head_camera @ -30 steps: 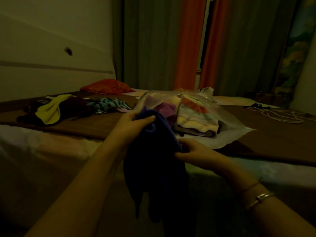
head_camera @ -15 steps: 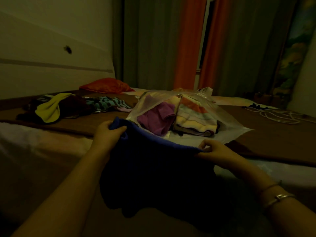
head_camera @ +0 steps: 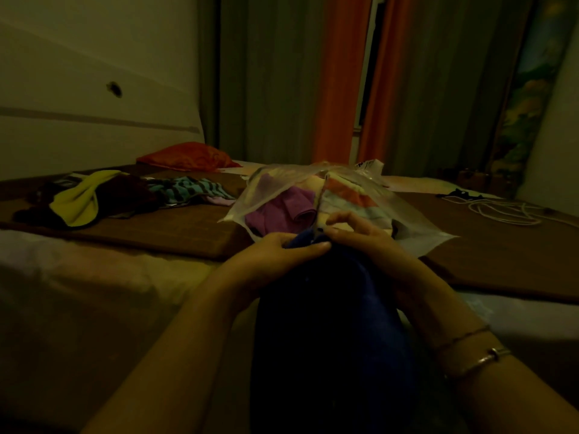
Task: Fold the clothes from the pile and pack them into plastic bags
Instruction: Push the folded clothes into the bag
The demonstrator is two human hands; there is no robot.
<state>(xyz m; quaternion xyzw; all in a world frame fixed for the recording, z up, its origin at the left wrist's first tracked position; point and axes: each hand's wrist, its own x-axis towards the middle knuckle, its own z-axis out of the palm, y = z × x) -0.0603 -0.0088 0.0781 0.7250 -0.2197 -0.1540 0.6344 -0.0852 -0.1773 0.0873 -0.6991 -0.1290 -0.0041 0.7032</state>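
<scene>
- step: folding. the left hand (head_camera: 282, 250) and right hand (head_camera: 360, 236) meet and pinch the top edge of the blue cloth (head_camera: 329, 324), halves brought together, it seems.
- place: the cloth hangs in the air at the near side of the bed (head_camera: 156, 233), just before the bag (head_camera: 391, 220).
- axis: long axis about vertical, top edge up, loose end down.
- next: likely another fold, then the bag's mouth must be opened.
- the pile (head_camera: 125, 195) lies far left.

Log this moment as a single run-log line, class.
step: folding | left hand: grips dark blue garment | right hand: pinches its top edge | plastic bag: on bed, holds folded clothes | pile: unfolded
</scene>
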